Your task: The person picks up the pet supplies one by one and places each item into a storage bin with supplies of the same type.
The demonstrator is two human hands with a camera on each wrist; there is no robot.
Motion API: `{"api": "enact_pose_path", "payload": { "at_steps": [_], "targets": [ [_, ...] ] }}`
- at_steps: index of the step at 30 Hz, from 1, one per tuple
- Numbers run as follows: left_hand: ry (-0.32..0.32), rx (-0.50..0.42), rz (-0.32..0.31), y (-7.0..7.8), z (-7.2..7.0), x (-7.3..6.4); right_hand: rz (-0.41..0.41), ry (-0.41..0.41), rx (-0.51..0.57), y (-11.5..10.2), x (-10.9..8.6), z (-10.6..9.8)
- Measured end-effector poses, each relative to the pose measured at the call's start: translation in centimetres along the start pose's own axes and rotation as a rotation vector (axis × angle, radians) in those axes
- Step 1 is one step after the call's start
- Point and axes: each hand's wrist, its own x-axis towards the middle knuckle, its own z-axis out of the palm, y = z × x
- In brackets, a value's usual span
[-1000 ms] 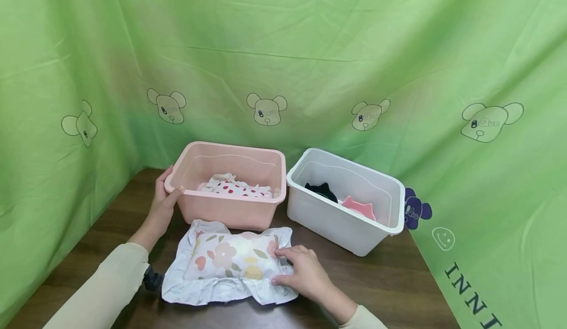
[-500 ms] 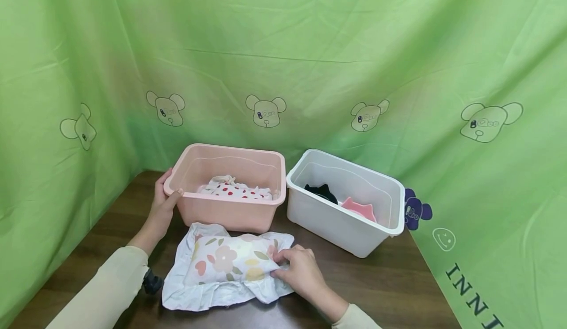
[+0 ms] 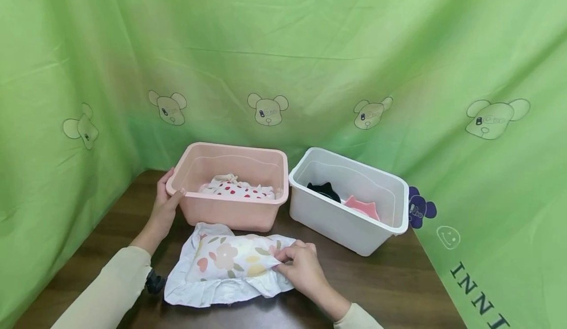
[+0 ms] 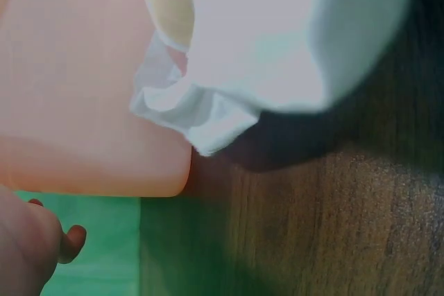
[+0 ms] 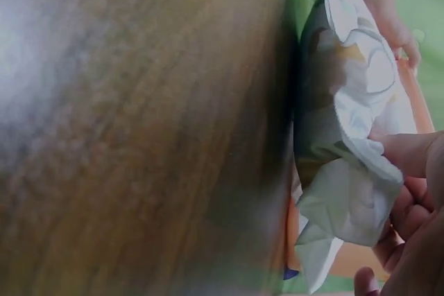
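Note:
My left hand (image 3: 162, 211) grips the left end of a pink plastic bin (image 3: 230, 214), its thumb over the rim. Inside that bin lies a white cloth item with red spots (image 3: 239, 189), partly hidden by the front wall. In front of the bin is a small floral pillow (image 3: 226, 262) with a white ruffled edge. My right hand (image 3: 305, 270) pinches the pillow's right side between thumb and fingers. Seen from the right wrist, the pillow (image 5: 354, 116) stands tilted, its ruffle bunched at the thumb. The left wrist view has the pillow's white ruffle (image 4: 201, 116) beside the pink bin wall.
A white plastic bin (image 3: 341, 225) stands angled at the right of the pink one. It holds a black item (image 3: 325, 191) and a pink item (image 3: 363, 207), both with pointed edges. Green printed curtain (image 3: 310, 48) hangs behind the brown wooden table (image 3: 390, 289).
My right hand has closed on the pillow's right side, and that side has bunched and lifted a little. The left hand keeps its place on the pink bin.

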Motion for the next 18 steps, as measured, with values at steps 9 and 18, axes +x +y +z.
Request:
{"api": "enact_pose_path", "payload": {
  "at_steps": [9,18],
  "targets": [
    [0.029,-0.035,0.013,0.0,0.4,-0.1,-0.079,0.091,0.054,0.1,0.2,-1.1],
    [0.011,-0.014,0.016,0.0,0.3,-0.1,-0.121,0.126,0.136,-0.5,-0.2,-2.6]
  ]
}}
